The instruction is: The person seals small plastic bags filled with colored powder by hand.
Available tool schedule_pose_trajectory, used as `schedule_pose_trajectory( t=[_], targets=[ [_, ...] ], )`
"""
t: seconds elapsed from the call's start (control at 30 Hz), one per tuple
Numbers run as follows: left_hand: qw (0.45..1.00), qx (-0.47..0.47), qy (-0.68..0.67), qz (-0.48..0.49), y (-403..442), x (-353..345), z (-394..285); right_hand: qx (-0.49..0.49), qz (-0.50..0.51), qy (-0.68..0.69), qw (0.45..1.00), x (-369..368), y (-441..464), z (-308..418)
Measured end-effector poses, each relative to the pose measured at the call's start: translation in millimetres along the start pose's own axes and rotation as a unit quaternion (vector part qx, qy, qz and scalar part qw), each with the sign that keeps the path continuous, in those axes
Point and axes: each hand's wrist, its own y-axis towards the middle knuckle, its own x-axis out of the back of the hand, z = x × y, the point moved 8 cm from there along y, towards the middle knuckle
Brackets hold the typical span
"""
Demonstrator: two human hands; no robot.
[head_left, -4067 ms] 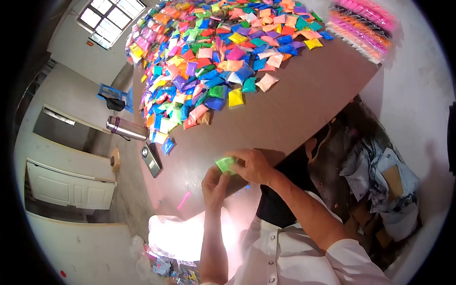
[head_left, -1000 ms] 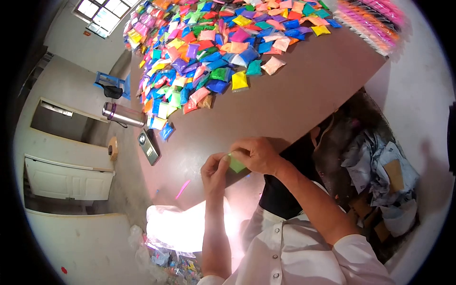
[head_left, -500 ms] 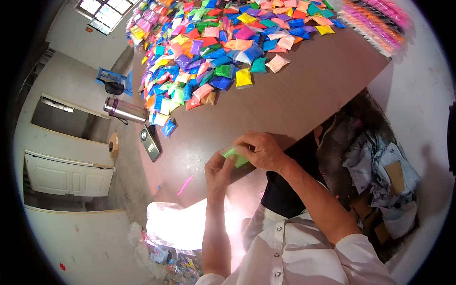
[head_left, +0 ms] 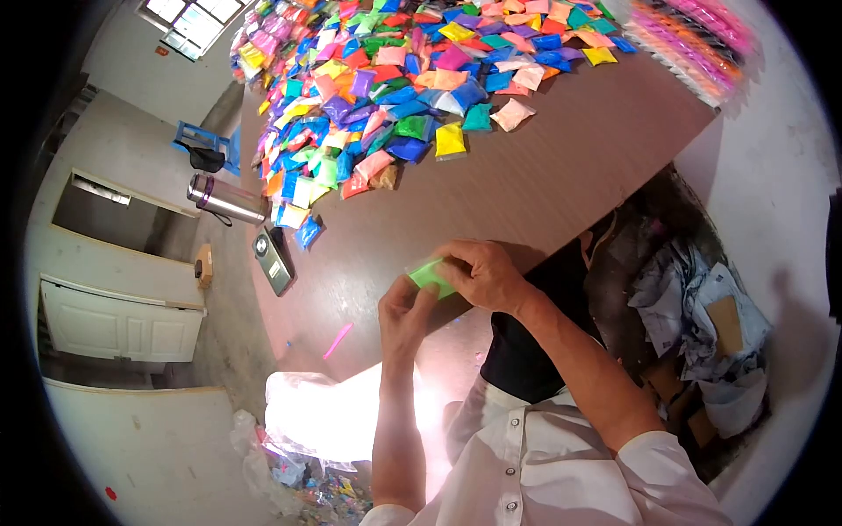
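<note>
- Grip of the left hand (head_left: 402,317) and right hand (head_left: 484,277) is closed to a pinch, both on one light-green packet (head_left: 427,275).
- It is above the near part of the tabletop (head_left: 526,188), well apart from the far heap of coloured packets (head_left: 408,103).
- Many lie heaped; whether the held one is sealed cannot be told.
</note>
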Motion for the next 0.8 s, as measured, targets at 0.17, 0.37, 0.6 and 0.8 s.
schedule_pose_trajectory(
  t=[0.17,0.37,0.6,0.8],
  targets=[
    [0.999,-0.021,-0.038,0.013,0,-1,-2,-0.006,0.019,0.003,1.000,-5,-1,-2],
    [0.999,-0.030,0.011,-0.006,0,-5,-3,-0.030,-0.007,0.013,0.999,-1,-3,-15],
    [0.995,-0.055,0.078,-0.001,2,-5,2,-0.026,0.000,-0.006,1.000,-3,-2,-13],
    [0.972,-0.076,0.208,-0.084,-20,15,-28,-0.013,0.009,-0.022,1.000,-7,-2,-10]
  ],
)
